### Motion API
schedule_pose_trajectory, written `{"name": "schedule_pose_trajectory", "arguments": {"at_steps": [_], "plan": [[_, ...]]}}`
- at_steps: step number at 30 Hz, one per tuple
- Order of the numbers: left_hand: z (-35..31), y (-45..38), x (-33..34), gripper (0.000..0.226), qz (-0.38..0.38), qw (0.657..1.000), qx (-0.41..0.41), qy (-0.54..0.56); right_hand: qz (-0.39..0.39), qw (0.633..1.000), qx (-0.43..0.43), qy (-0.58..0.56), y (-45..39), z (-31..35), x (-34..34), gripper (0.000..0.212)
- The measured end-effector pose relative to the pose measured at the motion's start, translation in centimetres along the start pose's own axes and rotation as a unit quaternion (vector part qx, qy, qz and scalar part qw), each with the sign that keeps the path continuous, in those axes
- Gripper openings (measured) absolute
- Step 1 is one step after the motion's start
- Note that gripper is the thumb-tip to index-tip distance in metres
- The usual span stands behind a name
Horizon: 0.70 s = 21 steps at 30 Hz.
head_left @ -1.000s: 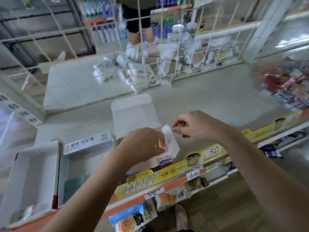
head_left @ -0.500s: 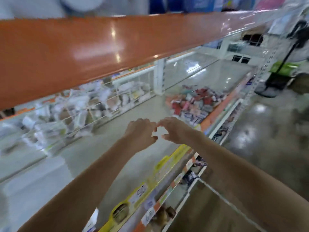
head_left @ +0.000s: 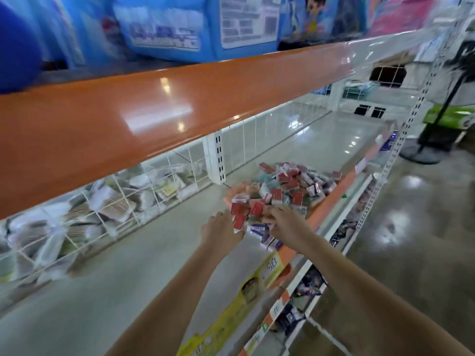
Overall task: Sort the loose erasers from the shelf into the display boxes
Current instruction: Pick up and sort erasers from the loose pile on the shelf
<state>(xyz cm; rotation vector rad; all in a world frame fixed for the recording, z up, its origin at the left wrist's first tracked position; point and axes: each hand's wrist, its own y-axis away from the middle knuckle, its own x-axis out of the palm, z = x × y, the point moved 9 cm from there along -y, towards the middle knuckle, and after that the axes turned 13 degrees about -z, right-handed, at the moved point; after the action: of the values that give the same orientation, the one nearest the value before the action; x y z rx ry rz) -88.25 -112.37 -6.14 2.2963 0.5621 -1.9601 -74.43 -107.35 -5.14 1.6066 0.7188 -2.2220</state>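
A heap of loose erasers (head_left: pixel 288 186) in red, white and purple wrappers lies on the pale shelf (head_left: pixel 154 253), close to its front edge. Both arms reach out to the near end of the heap. My left hand (head_left: pixel 222 229) touches the red-wrapped erasers at the left of that end, fingers curled against them. My right hand (head_left: pixel 288 222) rests on top of the erasers just to the right. Whether either hand grips an eraser is blurred. No display box is in view.
An orange shelf edge (head_left: pixel 154 106) crosses overhead, with blue packs (head_left: pixel 167 27) on it. A white wire grid (head_left: pixel 108 201) backs the shelf, with wrapped goods behind it. A yellow price strip (head_left: pixel 244 291) runs along the front edge. A fan stand (head_left: pixel 424 150) is at the right.
The view swung right and up, away from the display boxes. The white wrapper that both hands held is gone from view. Both hands moved forward into the eraser heap.
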Motion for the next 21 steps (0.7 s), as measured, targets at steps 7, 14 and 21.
{"name": "schedule_pose_trajectory", "arguments": {"at_steps": [7, 14, 21], "plan": [[0.9, -0.4, 1.5, 0.051, -0.04, 0.998, -0.036, 0.027, -0.05, 0.996, 0.002, -0.073, -0.6, -1.5, 0.6, 0.038], [2.6, 0.7, 1.4, 0.028, -0.053, 0.984, -0.072, 0.153, -0.048, 0.992, -0.016, -0.117, -0.6, -1.2, 0.3, 0.034], [6.6, 4.3, -2.9, 0.02, -0.111, 0.944, -0.095, 0.296, -0.048, 0.96, -0.066, -0.269, -0.5, 6.0, -1.6, 0.036]]}}
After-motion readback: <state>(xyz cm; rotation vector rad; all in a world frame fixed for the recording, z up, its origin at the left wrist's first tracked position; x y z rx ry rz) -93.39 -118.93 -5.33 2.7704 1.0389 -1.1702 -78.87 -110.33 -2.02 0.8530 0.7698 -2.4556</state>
